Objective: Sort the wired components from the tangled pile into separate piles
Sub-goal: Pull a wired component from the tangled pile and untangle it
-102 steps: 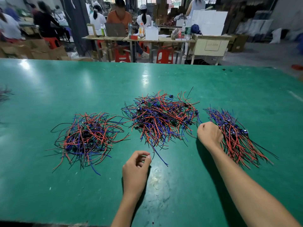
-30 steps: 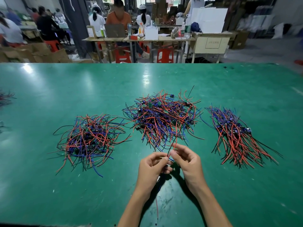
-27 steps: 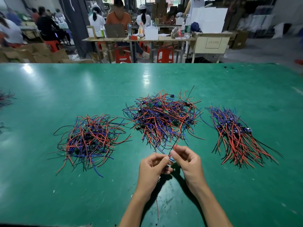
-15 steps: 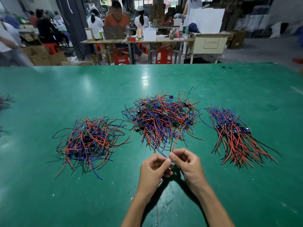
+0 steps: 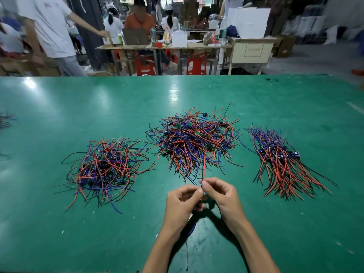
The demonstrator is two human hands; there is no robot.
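Hands together, left [image 5: 182, 203] and right [image 5: 222, 196], fingertips pinching one wired component [image 5: 204, 166].

Bright overhead light; glare patches on green worktop [image 5: 59, 99]. Soft shadows under hands. Edges bowed, background people blurred.

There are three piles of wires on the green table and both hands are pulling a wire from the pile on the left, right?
Not quite. The head view shows both hands, left hand and right hand, pinching a red wire that leads into the middle pile, not the left pile.
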